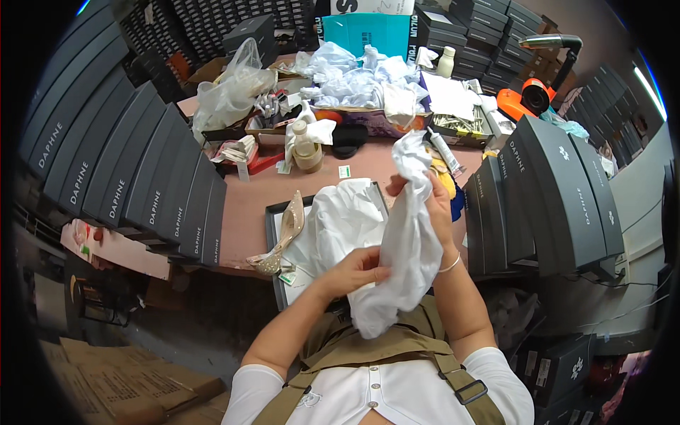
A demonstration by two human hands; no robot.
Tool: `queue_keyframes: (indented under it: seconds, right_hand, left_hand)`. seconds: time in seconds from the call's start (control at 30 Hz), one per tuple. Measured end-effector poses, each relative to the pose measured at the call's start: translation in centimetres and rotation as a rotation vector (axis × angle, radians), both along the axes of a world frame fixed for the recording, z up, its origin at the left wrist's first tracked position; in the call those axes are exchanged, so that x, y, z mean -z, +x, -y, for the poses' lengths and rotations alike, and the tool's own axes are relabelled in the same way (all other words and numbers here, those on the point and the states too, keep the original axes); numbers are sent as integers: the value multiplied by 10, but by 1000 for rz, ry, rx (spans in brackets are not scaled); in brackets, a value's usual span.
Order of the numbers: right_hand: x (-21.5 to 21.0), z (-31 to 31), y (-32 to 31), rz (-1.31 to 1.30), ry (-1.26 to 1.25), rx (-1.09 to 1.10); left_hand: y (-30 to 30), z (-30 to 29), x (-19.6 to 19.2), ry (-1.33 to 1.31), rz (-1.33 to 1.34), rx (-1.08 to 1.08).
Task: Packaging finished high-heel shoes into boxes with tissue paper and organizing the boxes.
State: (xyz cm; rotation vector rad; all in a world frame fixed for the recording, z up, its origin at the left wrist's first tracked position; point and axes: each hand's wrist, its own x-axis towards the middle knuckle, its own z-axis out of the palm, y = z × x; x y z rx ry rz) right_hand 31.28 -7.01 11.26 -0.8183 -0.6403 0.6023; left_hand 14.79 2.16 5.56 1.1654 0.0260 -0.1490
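White crumpled wrapping (407,244) is above near right side of open dark box (270,225). Left hand (356,270), nearer box, pinches wrapping's lower side between thumb and fingers. Right hand (438,205), right of box, curls around upper part; cannot tell if hidden fingers press together. Beaded shoe (289,230) lies at box's left rim. Inside box: white paper (346,212).

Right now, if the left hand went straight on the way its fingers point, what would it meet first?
The left hand would first meet the crumpled white wrapping, which it seems to touch; exact depth is hard to judge from this single view.
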Motion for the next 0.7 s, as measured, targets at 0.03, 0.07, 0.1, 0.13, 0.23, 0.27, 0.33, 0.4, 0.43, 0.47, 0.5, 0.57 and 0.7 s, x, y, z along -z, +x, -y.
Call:
queue_keyframes:
  seconds: [0.03,0.07,0.1,0.13,0.23,0.27,0.33,0.4,0.43,0.47,0.5,0.57,0.7]
  right_hand:
    - [-5,-2,2,-22,-24,61]
    - [3,-2,5,-35,-43,20]
    - [16,-3,11,-47,-63,-23]
    - [21,-2,13,-62,-90,-62]
    - [22,4,11,321,-412,112]
    - [23,9,12,551,-546,152]
    - [16,2,-6,664,-567,231]
    - [20,-8,-23,727,-534,281]
    - [23,-14,-26,745,-479,301]
    - [26,-19,-30,762,-424,321]
    - [32,-12,-30,567,-486,268]
    - [37,-10,-21,672,-571,290]
    - [39,-13,-37,744,-533,279]
  left_hand:
    - [-7,12,8,-150,-137,-109]
    - [-14,23,17,-302,-274,-220]
    - [-18,32,28,-281,-317,-338]
    - [-20,31,38,-69,-270,-342]
    - [-37,13,46,132,-68,-585]
    - [-45,0,31,-87,1,-660]
    - [-48,-14,1,386,220,-490]
    - [-32,9,-20,620,28,-488]
    - [-23,10,-1,469,-13,-609]
    - [-27,7,10,252,-14,-670]
    - [-28,7,8,27,-18,-719]
    - [-31,12,-5,-299,57,-814]
    - [-8,37,8,360,71,-799]
